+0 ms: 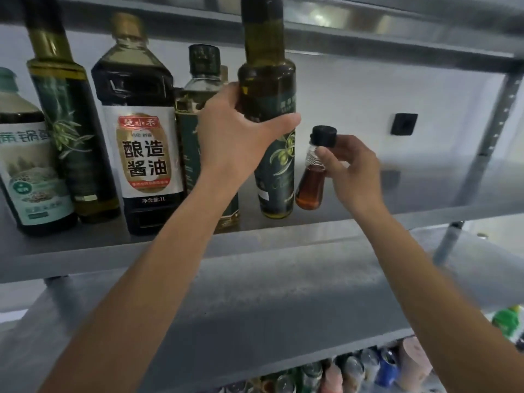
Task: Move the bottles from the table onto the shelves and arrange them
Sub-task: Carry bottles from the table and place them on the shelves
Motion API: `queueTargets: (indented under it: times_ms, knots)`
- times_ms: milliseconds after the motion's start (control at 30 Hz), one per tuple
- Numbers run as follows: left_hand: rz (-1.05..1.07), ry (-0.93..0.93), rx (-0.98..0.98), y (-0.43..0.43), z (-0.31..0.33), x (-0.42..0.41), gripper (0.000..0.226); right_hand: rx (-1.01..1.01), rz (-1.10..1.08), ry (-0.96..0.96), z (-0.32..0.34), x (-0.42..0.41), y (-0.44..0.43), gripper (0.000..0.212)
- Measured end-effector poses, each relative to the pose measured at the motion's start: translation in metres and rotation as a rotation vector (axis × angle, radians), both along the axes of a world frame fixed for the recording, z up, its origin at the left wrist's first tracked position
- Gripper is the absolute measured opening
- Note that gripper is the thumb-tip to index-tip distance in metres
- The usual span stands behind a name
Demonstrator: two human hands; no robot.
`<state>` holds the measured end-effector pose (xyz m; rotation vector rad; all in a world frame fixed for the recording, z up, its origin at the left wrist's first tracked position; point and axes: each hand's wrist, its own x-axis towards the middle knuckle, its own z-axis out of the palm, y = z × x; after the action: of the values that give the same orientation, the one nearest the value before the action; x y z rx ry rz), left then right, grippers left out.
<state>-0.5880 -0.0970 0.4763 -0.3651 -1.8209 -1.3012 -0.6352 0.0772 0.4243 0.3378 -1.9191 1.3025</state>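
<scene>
My left hand (235,129) grips a tall dark olive oil bottle (276,177) around its shoulder; the bottle stands upright on the grey metal shelf (397,199). My right hand (351,171) pinches the neck of a small bottle of amber liquid with a black cap (310,188), tilted slightly and touching the shelf just right of the tall bottle. Left of my hand stand a soy sauce bottle with a white label (141,154), another olive oil bottle (71,137), a white-and-green labelled bottle (25,165) and a clear bottle with a dark cap (202,78).
The shelf's right part is bare up to the perforated metal post (493,129). A black square fitting (404,123) is on the white wall behind. An upper shelf (368,26) hangs close above the bottle tops. Several cans (368,367) stand on a lower shelf, a green bottle (507,321) at far right.
</scene>
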Motion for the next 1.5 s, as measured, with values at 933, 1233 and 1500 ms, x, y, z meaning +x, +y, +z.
queueTargets:
  times_ms: [933,1233,1500]
  knots:
    - [0.199,-0.168,-0.048,0.055,-0.062,-0.093,0.056,0.059,0.31,0.034,-0.044,-0.081,0.009,0.04]
    - [0.304,-0.197,-0.138,0.057,-0.09,-0.088,0.06,0.088,0.264,0.054,-0.045,-0.081,0.007,0.043]
    - [0.41,-0.28,-0.253,0.063,-0.108,-0.057,0.062,0.128,0.131,-0.022,-0.045,-0.055,0.013,0.044]
